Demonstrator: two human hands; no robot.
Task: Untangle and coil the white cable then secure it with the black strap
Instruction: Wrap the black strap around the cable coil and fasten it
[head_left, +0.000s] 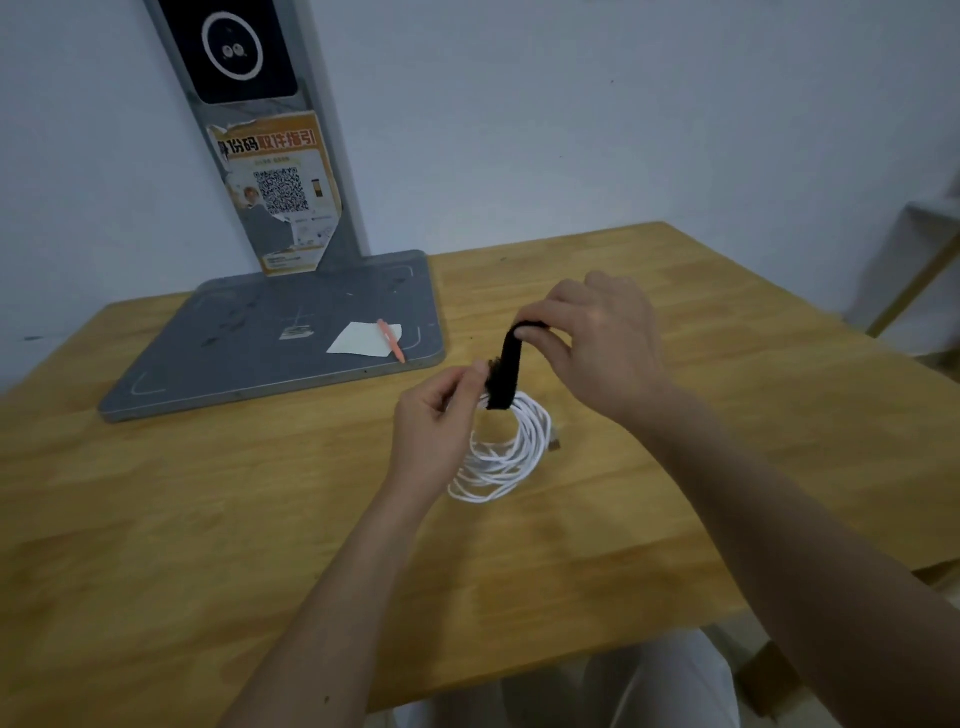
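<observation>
Grey stand (270, 338) sitting at the table's (675, 519) far-left corner, bearing a paper (363, 340) and orange pen (390, 340); poster (278, 192) peeling on its post.

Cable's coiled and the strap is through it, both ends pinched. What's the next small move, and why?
Probably fold the long end held by the right hand down over the short end pinched by the left hand and press them together. The black strap already passes around the top of the white cable coil, which hangs from it in neat loops, yet the strap's two ends are apart, so nothing is fastened.
</observation>
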